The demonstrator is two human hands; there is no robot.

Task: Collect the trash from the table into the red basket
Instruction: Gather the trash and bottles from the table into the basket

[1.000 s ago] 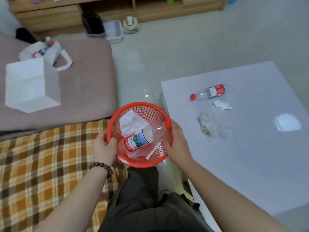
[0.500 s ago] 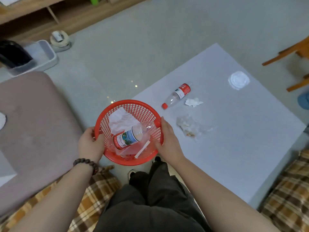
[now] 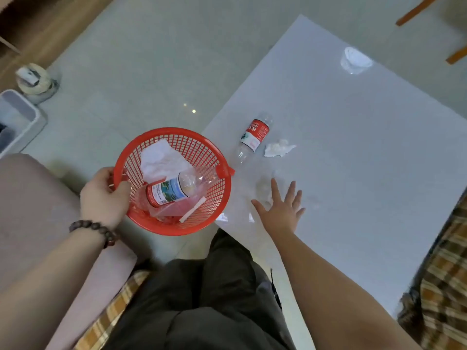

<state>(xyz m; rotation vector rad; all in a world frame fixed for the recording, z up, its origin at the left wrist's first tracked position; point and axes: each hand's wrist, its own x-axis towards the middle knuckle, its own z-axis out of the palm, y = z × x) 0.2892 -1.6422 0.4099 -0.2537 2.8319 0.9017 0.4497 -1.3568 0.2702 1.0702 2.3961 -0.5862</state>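
My left hand [image 3: 104, 195] grips the left rim of the red basket [image 3: 202, 145], held beside the table's near-left corner. Inside it lie a plastic bottle [image 3: 171, 190], crumpled white paper [image 3: 159, 157] and a clear wrapper. My right hand [image 3: 280, 210] is spread open, fingers apart, over a crumpled clear plastic wrapper [image 3: 264, 189] on the grey table [image 3: 353, 160]. Beyond it lie an empty bottle with a red label [image 3: 252, 136], a white tissue wad [image 3: 278, 148] and, far back, a clear plastic cup [image 3: 355, 60].
A pinkish cushion [image 3: 32, 218] and plaid blanket [image 3: 113, 311] sit at my left; more plaid fabric [image 3: 444, 286] is at the right. A grey bin [image 3: 17, 120] and a tape roll [image 3: 35, 80] are on the floor. Wooden chair legs [image 3: 417, 10] show top right.
My right hand let go of the basket rim and reached out over the clear wrapper on the table. The left hand alone now holds the basket. The camera swung right.
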